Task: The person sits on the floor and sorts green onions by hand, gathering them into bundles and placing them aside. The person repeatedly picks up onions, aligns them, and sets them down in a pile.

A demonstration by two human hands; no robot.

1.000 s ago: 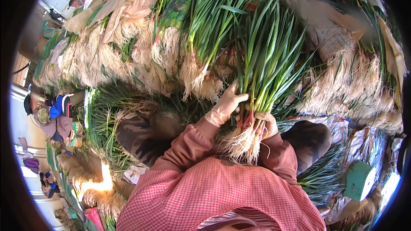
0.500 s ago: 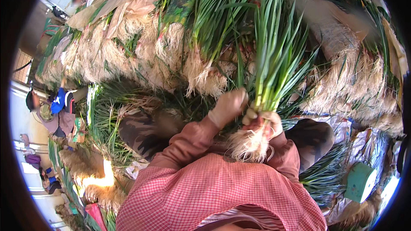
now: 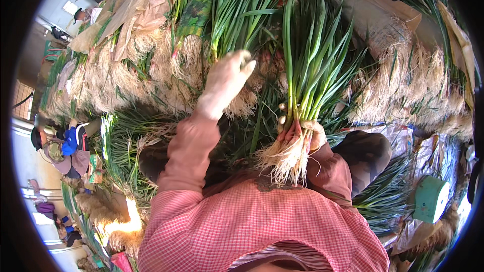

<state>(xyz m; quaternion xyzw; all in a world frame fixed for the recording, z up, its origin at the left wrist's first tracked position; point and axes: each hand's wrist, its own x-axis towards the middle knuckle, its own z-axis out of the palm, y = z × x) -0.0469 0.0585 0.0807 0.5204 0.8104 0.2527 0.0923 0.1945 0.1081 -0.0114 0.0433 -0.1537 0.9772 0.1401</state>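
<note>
My right hand [image 3: 315,133] grips a bunch of green garlic [image 3: 310,98] around its reddish stem bases. The bunch stands upright in front of me, its long flat leaves pointing away and its pale stringy roots hanging toward my apron. Fingertips show on the left side of the stems. My left hand [image 3: 229,78] is stretched forward over the heap's near edge, close to another leafy clump [image 3: 239,15]. Its fingers are bent, with a gap at the thumb, and nothing shows in them. Whether it touches the clump I cannot tell.
A long heap of rooted plants [image 3: 121,75] spans the far side, partly under brown sheets [image 3: 126,12]. Loose greens [image 3: 126,141] lie by my left knee. A green-and-white tub-shaped object [image 3: 431,199] stands at right. Another person in a cap [image 3: 68,146] is at left.
My left hand has left the bunch's side and moved forward and left over the heap. My right hand still grips the bunch, which has shifted slightly left.
</note>
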